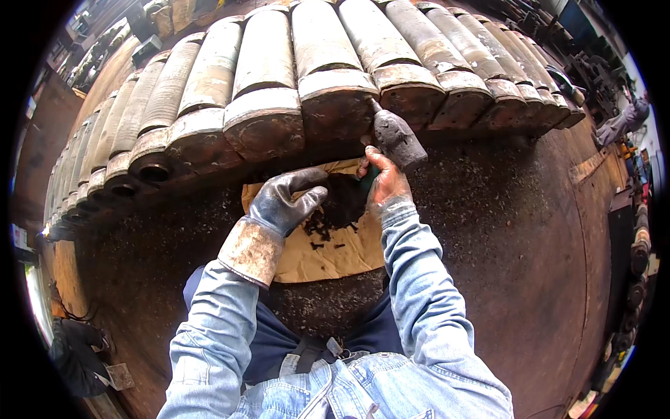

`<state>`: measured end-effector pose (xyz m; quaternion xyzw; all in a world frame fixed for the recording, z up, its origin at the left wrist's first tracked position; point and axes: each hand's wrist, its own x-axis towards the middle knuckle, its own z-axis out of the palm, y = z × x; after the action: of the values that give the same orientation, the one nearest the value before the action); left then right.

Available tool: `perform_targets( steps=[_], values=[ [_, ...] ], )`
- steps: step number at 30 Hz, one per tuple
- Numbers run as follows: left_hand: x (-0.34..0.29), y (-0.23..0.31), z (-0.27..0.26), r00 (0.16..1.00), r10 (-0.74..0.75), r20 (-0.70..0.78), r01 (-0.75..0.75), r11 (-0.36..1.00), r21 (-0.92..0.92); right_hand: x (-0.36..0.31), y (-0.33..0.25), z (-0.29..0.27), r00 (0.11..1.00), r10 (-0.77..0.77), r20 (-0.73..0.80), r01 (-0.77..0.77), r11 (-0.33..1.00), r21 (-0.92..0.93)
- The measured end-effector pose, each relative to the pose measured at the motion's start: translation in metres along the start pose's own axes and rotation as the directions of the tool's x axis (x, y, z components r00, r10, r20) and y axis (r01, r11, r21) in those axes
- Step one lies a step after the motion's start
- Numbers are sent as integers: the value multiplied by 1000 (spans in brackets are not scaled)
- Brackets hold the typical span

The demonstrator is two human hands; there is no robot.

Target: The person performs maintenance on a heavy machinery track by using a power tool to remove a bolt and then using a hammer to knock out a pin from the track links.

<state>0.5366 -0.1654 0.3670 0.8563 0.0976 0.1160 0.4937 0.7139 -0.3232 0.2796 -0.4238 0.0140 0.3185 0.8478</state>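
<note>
My right hand (pixel 389 183) is bare and closed around a dark grey, bottle-shaped hand tool (pixel 399 137) with a bit of green at the grip. The tool's narrow tip points up and left to the end face of a thick metal cylinder (pixel 337 105); I cannot tell whether they touch. My left hand (pixel 286 202) wears a dark coated glove with a stained cuff. Its fingers are half curled, thumb apart, with nothing visible between them. Beside it, a dark mass (pixel 343 201) and several small dark pieces, bolt-like in shape, lie on a tan sheet (pixel 335 258).
A long row of heavy, worn cylinders (pixel 262 56) curves across the far side. Dark grit covers the rusty brown floor (pixel 509 209) around the sheet. To the far right, a grey glove (pixel 623 122) sits near a wooden block (pixel 593 167). My knees flank the sheet.
</note>
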Motion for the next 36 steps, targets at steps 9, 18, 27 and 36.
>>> perform_targets(
  steps=[9, 18, 27, 36],
  values=[
    [-5, 0, -9, 990, 128, -65, -124, 990, 62, 6, 10, 4, 995, -70, 73, 79, 989, -126],
    [-13, 0, -18, 991, 93, -101, -94, 996, -5, 15, -7, -6, 873, -449, 189, 423, 506, -751],
    [-18, 3, -20, 989, 111, -96, -111, 994, 8, 34, 3, -25, 547, -538, 642, 686, -152, -712],
    [-21, 10, -22, 989, 113, -91, -113, 994, 9, 53, 66, -52, 794, -390, 467, 573, 222, -789]
  ],
)
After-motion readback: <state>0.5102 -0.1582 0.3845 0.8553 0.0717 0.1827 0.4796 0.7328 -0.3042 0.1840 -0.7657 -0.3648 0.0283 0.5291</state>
